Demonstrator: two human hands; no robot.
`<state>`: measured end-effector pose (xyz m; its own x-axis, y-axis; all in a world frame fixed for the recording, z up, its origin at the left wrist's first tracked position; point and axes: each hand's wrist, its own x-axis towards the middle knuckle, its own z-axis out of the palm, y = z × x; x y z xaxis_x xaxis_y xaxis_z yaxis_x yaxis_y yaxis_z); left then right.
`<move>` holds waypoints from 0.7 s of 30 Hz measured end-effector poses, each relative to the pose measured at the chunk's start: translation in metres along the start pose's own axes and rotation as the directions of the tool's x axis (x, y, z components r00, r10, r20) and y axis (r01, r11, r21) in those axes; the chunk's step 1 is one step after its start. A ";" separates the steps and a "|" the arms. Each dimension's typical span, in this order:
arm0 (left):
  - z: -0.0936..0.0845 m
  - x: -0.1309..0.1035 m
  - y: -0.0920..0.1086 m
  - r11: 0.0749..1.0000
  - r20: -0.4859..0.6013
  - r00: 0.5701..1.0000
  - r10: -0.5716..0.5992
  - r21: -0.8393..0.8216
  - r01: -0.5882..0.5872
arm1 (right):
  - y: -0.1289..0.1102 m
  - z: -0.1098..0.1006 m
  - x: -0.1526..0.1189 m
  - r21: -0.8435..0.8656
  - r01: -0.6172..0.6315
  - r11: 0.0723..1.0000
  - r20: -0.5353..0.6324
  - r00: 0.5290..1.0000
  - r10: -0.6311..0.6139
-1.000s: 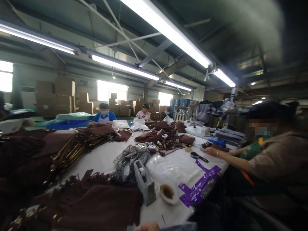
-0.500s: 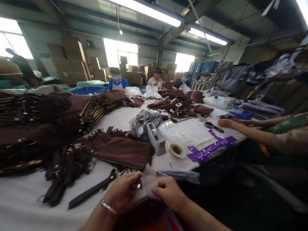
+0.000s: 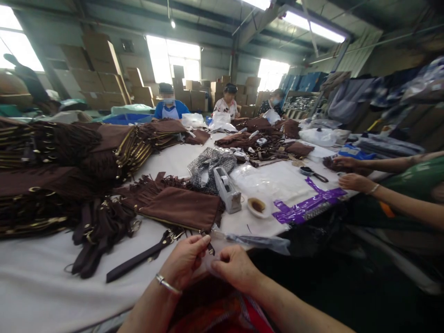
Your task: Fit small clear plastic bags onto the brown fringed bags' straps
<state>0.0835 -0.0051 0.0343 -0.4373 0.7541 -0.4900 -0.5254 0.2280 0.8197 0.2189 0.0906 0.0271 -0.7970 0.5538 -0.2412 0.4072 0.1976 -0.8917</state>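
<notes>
At the table's near edge, my left hand (image 3: 189, 259) pinches a small dark tab (image 3: 210, 249) with a metal fitting, between thumb and fingers. My right hand (image 3: 237, 268) is closed just to its right, its fingertips on thin clear plastic (image 3: 212, 267). Beyond my hands lies a brown fringed pouch (image 3: 183, 208) with a gold zipper. A dark wrist strap (image 3: 138, 262) with metal rings rests left of my left hand.
A tape dispenser (image 3: 227, 190), a small dish (image 3: 257, 206) and purple tape (image 3: 305, 206) lie beyond my right hand. Brown pouches are piled at left (image 3: 45, 185). A person's hands (image 3: 355, 182) work at right; three people sit across the table.
The view has shifted slightly. My hands have come closer together, and the dark tab now points down to the right from my left fingertips. The person's hands at right have moved.
</notes>
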 end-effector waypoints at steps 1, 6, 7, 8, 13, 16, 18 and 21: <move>0.001 0.000 0.000 1.000 -0.003 1.000 -0.001 0.000 0.001 | 0.000 0.000 0.000 0.002 0.001 1.000 0.003 1.000 -0.001; 0.003 -0.001 0.000 1.000 -0.024 1.000 -0.017 0.000 0.017 | 0.004 0.001 0.003 0.032 -0.008 0.999 0.062 0.998 0.006; 0.003 -0.001 0.000 1.000 -0.027 1.000 -0.016 -0.005 0.016 | 0.005 0.002 0.004 0.037 -0.009 0.999 0.074 0.997 0.007; 0.003 -0.001 -0.001 1.000 -0.029 0.999 -0.013 -0.008 0.013 | 0.006 0.002 0.004 0.042 -0.012 0.999 0.086 0.996 0.008; 0.000 0.003 -0.006 1.000 -0.025 1.000 0.006 -0.005 -0.006 | 0.001 0.003 0.003 0.099 -0.072 0.992 0.132 0.989 0.059; -0.002 0.006 -0.011 1.000 -0.014 1.000 0.011 -0.009 -0.011 | -0.005 0.002 0.001 0.171 -0.116 0.978 0.145 0.985 0.091; -0.004 0.007 -0.013 1.000 -0.008 1.000 0.018 -0.005 -0.018 | -0.007 0.002 0.001 0.222 -0.147 0.964 0.159 0.981 0.113; -0.006 0.009 -0.016 1.000 0.004 1.000 0.026 0.004 -0.026 | -0.007 0.001 0.001 0.289 -0.235 0.928 0.209 0.961 0.179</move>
<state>0.0839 -0.0058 0.0151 -0.4474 0.7624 -0.4675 -0.5113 0.2109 0.8331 0.2151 0.0888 0.0329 -0.7869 0.3983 -0.4713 0.4365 -0.1806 -0.8814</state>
